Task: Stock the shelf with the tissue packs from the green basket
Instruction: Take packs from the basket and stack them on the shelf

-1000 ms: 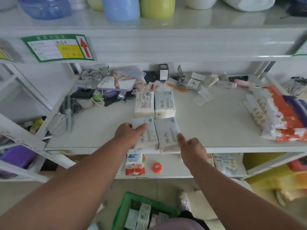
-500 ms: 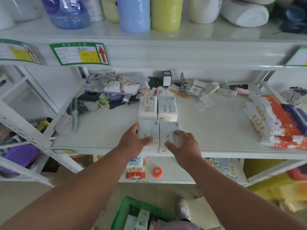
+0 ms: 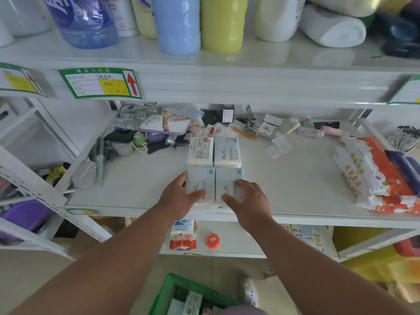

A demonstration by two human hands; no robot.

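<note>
Now two tissue packs lie side by side at the front edge of the shelf [image 3: 295, 178]: the left front pack [image 3: 201, 185] under the left hand [image 3: 179, 196], the right front pack [image 3: 228, 183] under the right hand [image 3: 247, 198]. They touch along their long sides, and their far ends sit just short of the back pair of packs [image 3: 213, 152], which lies toward the middle of the shelf.

Compared with a second ago, the front packs have gone from slightly skewed, with the right one angled outward, to square with each other and in line with the back pair. Both hands have come in over them. The left hand lies loosely spread, fingers along the pack's left side and thumb across its top. The right hand rests flat and spread on its pack, pressing rather than pinching. Neither hand is closed around anything.

This looks like the finishing touch on a placement: the packs are down, and only a small push deeper is left, since their near ends sit right at the shelf lip.

Below, at the bottom edge of the view, the green basket [image 3: 172, 289] still holds more packs, so the stocking is partly done. Further out, clutter crowds the shelf's back edge and a stack of printed packets [image 3: 381, 178] fills its right end.
</note>
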